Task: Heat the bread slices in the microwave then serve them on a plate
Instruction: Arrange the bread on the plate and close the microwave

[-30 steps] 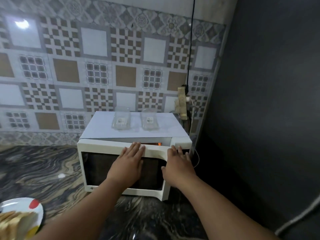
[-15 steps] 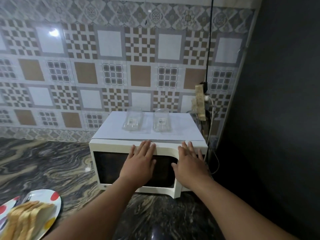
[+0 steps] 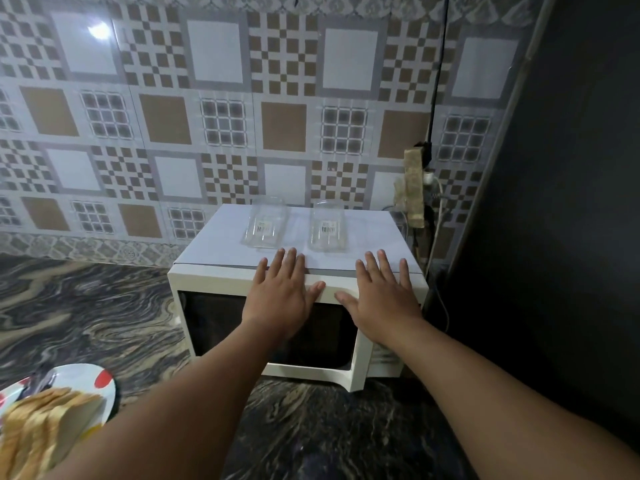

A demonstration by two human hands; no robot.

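Note:
A white microwave [image 3: 214, 282] with a dark door window stands on the marbled counter, its door closed. My left hand [image 3: 280, 292] lies flat on the top front edge of the door, fingers spread. My right hand [image 3: 381, 296] rests flat beside it on the upper right front, fingers apart. Neither hand holds anything. At the lower left, several bread slices [image 3: 41, 424] lie stacked on a white plate [image 3: 100, 382] with red spots.
Two clear plastic containers [image 3: 265, 225] [image 3: 327, 230] sit on a white sheet on top of the microwave. A power strip [image 3: 414, 188] with cables hangs on the tiled wall at the right. A dark wall [image 3: 554, 202] closes off the right side.
The microwave door, ajar with an orange glow a second ago, is now closed. Both hands have slid up to the top front edge. The view has moved closer and left.

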